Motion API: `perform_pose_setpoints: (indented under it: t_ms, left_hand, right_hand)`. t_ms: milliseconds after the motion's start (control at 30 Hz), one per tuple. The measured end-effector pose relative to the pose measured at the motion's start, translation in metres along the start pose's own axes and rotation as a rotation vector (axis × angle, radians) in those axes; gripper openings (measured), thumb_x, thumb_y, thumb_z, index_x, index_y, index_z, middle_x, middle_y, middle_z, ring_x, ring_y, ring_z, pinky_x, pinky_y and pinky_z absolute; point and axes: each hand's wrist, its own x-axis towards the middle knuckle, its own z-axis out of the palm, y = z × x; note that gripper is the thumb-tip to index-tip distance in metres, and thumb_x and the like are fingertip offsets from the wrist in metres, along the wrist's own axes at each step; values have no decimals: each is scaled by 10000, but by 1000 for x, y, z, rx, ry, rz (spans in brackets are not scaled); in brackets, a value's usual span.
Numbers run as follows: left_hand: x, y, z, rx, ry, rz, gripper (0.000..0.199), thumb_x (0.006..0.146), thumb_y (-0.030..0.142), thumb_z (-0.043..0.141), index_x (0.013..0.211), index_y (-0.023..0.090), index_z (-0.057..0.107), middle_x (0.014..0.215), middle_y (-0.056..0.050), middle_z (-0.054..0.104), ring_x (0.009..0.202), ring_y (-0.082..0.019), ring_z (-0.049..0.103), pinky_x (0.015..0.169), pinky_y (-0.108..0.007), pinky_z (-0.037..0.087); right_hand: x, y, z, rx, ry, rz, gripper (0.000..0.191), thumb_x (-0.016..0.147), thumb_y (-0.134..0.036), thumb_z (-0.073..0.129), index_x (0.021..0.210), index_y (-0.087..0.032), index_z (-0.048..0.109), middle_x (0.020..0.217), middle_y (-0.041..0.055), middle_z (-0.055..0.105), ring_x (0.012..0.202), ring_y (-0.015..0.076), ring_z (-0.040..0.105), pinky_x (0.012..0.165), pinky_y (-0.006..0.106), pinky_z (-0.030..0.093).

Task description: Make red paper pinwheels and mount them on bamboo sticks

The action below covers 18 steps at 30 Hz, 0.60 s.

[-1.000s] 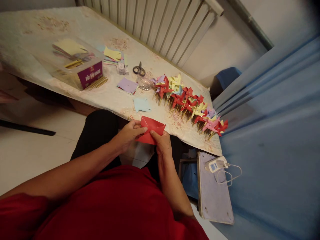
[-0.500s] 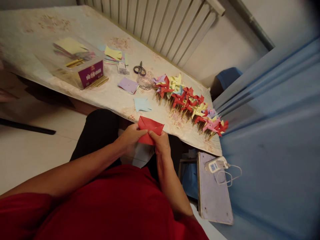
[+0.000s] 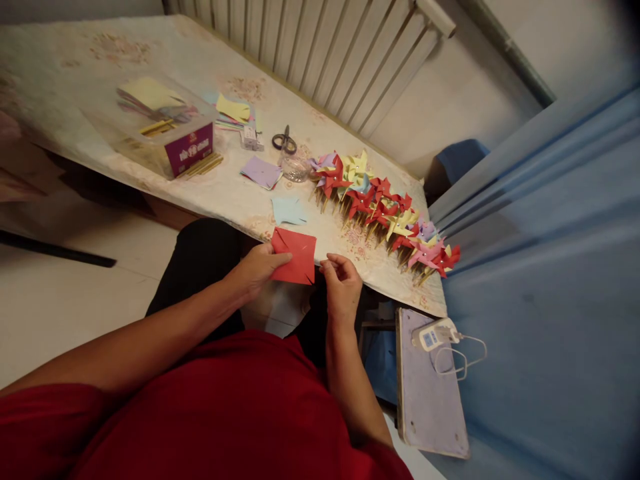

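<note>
Right hand [image 3: 343, 283] off the red paper square [image 3: 299, 261]

Half a second ago both hands gripped it, its sides bent; now it is flat, just past the near edge of the table [image 3: 245, 203], clamped between thumb and fingers of the left hand [image 3: 256, 270]. Cuts show at some corners, none gathered to the middle: slit but unshaped, seemingly early on. Bent right thumb and forefinger are close together, just beside it; whether they touch or pinch something, I cannot tell. Farther off lie a cut blue sheet [image 3: 289, 211] and a purple-topped stack [image 3: 261, 172], still unshaped, and a row of pinwheels [image 3: 381, 213], made up, standing upright.
</note>
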Motion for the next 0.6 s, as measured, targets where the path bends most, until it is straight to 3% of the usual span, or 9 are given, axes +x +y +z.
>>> perform_pose_setpoints:
  t_ms: [200, 333, 600]
  left_hand:
    - [-2, 3, 4, -46, -31, -10, 266, 595, 212, 755, 847, 139, 714, 776, -43, 759, 685, -184, 686, 716, -307, 549]
    - [-2, 3, 1, -45, -21, -4, 293, 578, 232, 784, 843, 129, 716, 779, -50, 761, 684, -179, 679, 686, -281, 536]
    - [0, 3, 1, -88, -38, -25, 268, 592, 203, 769, 845, 124, 727, 801, -54, 757, 677, -156, 664, 677, -259, 516]
  right_hand:
    - [-11, -2, -6, -143, -220, -121, 134, 815, -319, 687, 884, -217, 741, 673, -29, 686, 553, 119, 578, 590, 260, 488]
    - [-7, 8, -8, -199, -253, -125, 135, 828, -297, 679, 893, -203, 752, 662, -31, 670, 535, 113, 571, 570, 253, 478]
    - [-6, 12, -15, -240, -415, -189, 176, 848, -270, 657, 962, -249, 788, 918, 27, 752, 695, 150, 656, 636, 276, 555]
